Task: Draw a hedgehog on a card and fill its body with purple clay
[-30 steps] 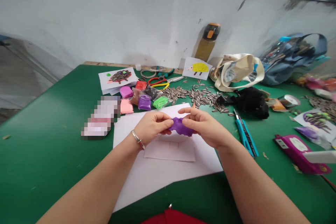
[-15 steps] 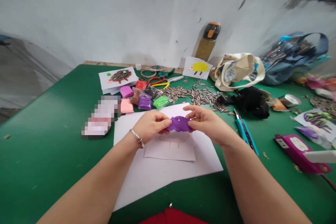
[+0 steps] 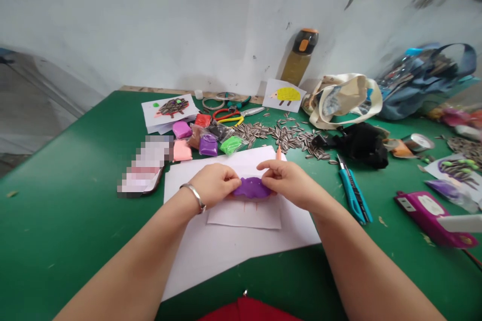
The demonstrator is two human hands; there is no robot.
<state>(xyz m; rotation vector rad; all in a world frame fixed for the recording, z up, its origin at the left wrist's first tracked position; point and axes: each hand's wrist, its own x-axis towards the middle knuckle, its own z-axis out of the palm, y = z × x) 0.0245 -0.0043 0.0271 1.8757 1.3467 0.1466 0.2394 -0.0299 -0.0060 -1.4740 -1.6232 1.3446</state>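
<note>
Purple clay sheet (image 3: 251, 188) has come down since the earlier frame: was up in front of me, now low over the small paper (image 3: 241, 218), hiding most of its drawn outline. Only two short leg lines show clearly below it. Can't tell if it's in full contact.

Risks, my guess: if I pull the ends apart, it could thin or tear, since the edge is already wavy and there are pale specks that may be weak spots. Pressed down crooked, it'd stick off the outline. Lifting it again could drag the small paper along, nothing's pinning that.

Position: clay is directly between my hands. Left hand (image 3: 215, 184) has its left end pinched, thumb to finger. Right hand (image 3: 289, 181) has the thumb at the right end, forefinger raised; can't tell if the other fingers grip underneath. Hands apart, one per end.

Under all that, a big white sheet (image 3: 211, 256) on the green desk (image 3: 94, 241). Just past it, bagged purple clay (image 3: 208, 145) and loose sunflower seeds (image 3: 289, 139). Farther back, yellow hedgehog picture (image 3: 286, 96), then bottle (image 3: 300, 57) by the wall.
</note>
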